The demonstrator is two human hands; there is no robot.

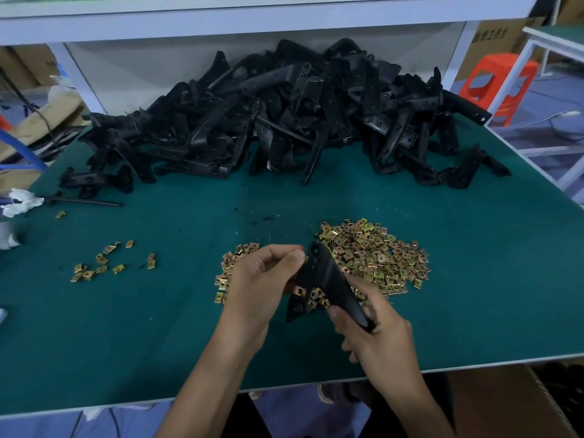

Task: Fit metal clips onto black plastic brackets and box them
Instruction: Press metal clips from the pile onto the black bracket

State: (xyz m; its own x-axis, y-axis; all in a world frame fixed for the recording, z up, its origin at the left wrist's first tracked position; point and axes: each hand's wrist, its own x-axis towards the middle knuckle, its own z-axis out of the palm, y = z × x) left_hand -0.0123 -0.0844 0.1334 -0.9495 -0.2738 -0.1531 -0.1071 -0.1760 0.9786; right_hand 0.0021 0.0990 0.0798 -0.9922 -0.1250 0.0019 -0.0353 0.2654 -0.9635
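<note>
Both my hands hold one black plastic bracket (325,279) above the green table (158,311). My left hand (256,279) pinches its upper end, thumb against the edge. My right hand (376,330) grips its lower right arm. Several brass-coloured metal clips (311,295) sit on the bracket's lower edge between my hands. A big heap of loose metal clips (379,257) lies just behind and to the right of the bracket. A smaller patch of clips (227,270) shows behind my left hand.
A large pile of black brackets (278,121) fills the back of the table under a white shelf (252,14). Scattered clips (107,260) and white rags (19,202) lie at the left. A cardboard box (505,403) stands below the table's front right edge.
</note>
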